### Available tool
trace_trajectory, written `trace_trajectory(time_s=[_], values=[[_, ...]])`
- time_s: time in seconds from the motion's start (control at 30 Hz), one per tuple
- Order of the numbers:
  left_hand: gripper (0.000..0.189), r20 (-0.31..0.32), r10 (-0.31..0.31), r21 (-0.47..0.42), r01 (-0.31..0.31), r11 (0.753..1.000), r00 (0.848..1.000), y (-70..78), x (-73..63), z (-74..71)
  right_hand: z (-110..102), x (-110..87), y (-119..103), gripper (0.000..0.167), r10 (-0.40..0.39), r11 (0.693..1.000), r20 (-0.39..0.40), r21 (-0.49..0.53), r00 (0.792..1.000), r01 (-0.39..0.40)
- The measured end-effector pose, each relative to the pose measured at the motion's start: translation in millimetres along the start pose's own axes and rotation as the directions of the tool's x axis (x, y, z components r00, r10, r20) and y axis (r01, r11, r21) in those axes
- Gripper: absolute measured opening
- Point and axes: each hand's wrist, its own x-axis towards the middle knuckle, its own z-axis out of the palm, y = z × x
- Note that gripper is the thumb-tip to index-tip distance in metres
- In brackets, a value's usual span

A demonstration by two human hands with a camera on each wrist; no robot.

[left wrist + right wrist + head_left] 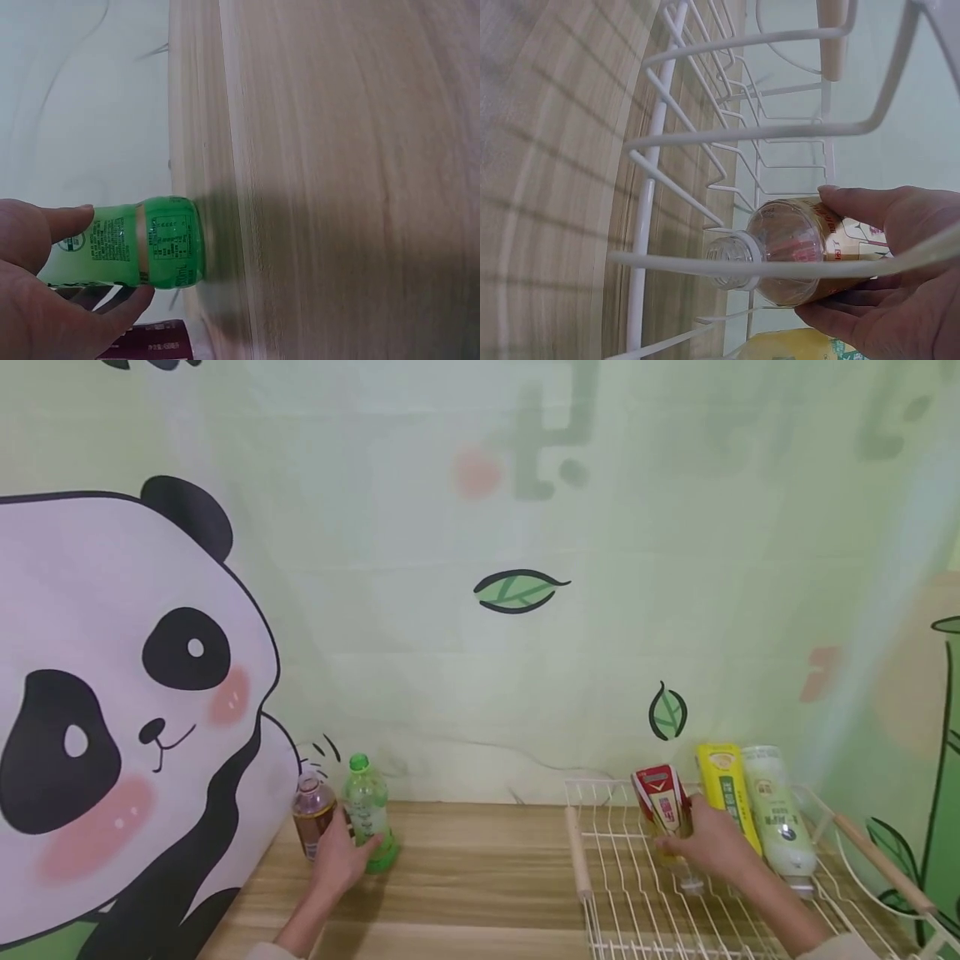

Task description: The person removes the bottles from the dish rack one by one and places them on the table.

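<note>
On the left, my left hand (341,856) grips an upright green plastic bottle (367,806), thumb on one side and fingers on the other. The green bottle (169,240) has its base close over the wooden surface in the left wrist view. Close beside it stands a bottle with a dark red label (311,814), partly behind my fingers. My right hand (708,839) holds a clear bottle with a red and white label (660,793), upside down within the white wire rack (615,868). In the right wrist view, this bottle's uncapped neck (735,259) points down toward the wires.
Right of my right hand, a yellow bottle (723,785) and a pale green and white bottle (780,814) lean upside down in the rack. The rack has wooden handles (577,852) and stands on a wooden tabletop (480,860). A panda-print backdrop (420,652) hangs behind.
</note>
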Motion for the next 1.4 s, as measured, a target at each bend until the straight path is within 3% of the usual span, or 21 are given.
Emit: trace_trajectory(time_s=[0.4,0.6,0.93,1.1,1.27,1.4], values=[[0.078,-0.014,0.048,-0.003,-0.048,0.999,0.999,13.2,-3.9,-18.2,-0.3,-1.9,2.4,0.088,-0.001,1.000,-0.013,0.023,1.000,0.001],[0.080,-0.012,0.085,0.046,-0.084,0.995,0.996,23.3,-7.7,-34.4,0.0,-8.2,2.0,0.099,-0.069,0.997,-0.079,0.036,0.994,0.072],[0.085,-0.048,0.150,0.130,-0.142,0.981,0.988,62.1,-26.3,-66.8,-10.6,-19.2,-18.2,0.085,-0.194,0.979,-0.177,0.024,0.965,0.201],[0.079,-0.079,0.278,0.220,-0.255,0.942,0.957,99.4,-42.6,-69.3,-17.6,-25.1,-31.4,0.084,-0.254,0.965,-0.224,0.006,0.941,0.262],[0.079,-0.059,0.415,0.202,-0.396,0.896,0.908,132.4,-54.3,-53.5,-22.3,-32.1,-47.1,0.077,-0.303,0.949,-0.240,0.010,0.922,0.314],[0.086,-0.001,0.522,0.235,-0.507,0.829,0.853,152.4,-51.8,-36.5,-24.7,-35.8,-60.5,0.074,-0.342,0.933,-0.240,0.027,0.909,0.358]])
